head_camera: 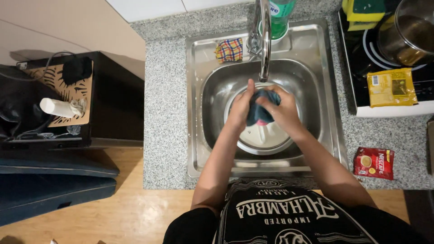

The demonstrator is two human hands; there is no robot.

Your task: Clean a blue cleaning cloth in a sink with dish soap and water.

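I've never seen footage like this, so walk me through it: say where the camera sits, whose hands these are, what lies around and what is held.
The one picture comes from a camera worn on a person's head, looking straight down, so the arms reaching up from the bottom edge are that person's own. There is no machine. Both hands meet over a steel sink set in a speckled counter. The left hand and right hand together grip a dark cloth with a bit of pink showing, bunched just below the tap. Under them in the basin lies a round pale pan. A checked cloth rests on the sink ledge, a red sachet on the counter, and a pot on the cooktop to the right.
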